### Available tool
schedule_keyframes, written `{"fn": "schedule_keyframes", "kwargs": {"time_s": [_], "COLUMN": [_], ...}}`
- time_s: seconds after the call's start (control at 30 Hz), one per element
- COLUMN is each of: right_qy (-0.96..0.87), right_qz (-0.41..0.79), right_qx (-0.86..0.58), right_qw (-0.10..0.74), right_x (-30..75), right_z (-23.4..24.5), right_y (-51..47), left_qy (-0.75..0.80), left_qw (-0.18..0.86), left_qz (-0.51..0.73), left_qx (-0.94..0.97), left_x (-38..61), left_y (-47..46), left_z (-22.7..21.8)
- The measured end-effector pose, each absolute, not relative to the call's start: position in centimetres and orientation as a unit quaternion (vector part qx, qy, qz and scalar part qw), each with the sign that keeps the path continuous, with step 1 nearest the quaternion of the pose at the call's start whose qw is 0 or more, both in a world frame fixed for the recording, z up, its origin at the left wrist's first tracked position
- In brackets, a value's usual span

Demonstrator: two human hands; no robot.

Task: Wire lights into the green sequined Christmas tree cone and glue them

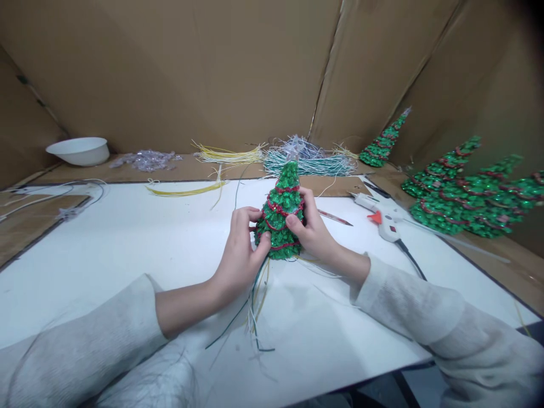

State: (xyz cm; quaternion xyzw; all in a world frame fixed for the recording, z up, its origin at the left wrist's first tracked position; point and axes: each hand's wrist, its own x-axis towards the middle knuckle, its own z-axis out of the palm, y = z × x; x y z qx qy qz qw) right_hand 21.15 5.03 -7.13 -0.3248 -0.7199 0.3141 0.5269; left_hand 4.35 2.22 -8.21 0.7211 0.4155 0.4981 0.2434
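Note:
A small green tinsel Christmas tree [281, 226] with red garland stands upright between my hands at the middle of the white board. A clear star [293, 148] tops it. My left hand [243, 249] grips its lower left side, thumb on the front and fingers curled round the edge. On the right side my right hand [312, 226] holds the tree higher up, thumb across the front. Green, yellow and white wires [257, 300] trail from under the base toward me.
Bundles of wires [310, 164] lie behind the tree, with clear plastic pieces [148, 160] and a white bowl [80, 152] further left. A glue gun [385, 224] and a pencil [335, 217] lie to the right. Several finished-looking trees [463, 195] stand by the cardboard wall.

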Motion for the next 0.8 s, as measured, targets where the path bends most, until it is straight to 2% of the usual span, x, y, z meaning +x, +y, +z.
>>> {"fn": "schedule_keyframes", "kwargs": {"time_s": [0.53, 0.8], "right_qy": [-0.724, -0.642], "right_qz": [0.308, 0.341], "right_qx": [-0.33, -0.369], "right_qw": [0.522, 0.579], "right_x": [21.3, 22.0], "right_z": [-6.9, -5.8], "right_y": [4.7, 5.3], "left_qy": [0.399, 0.378], "left_qw": [0.264, 0.241], "left_qz": [0.489, 0.474], "left_qx": [0.729, 0.758], "left_x": [3.9, 3.5], "left_y": [1.8, 1.3], "left_z": [-8.1, -7.6]}}
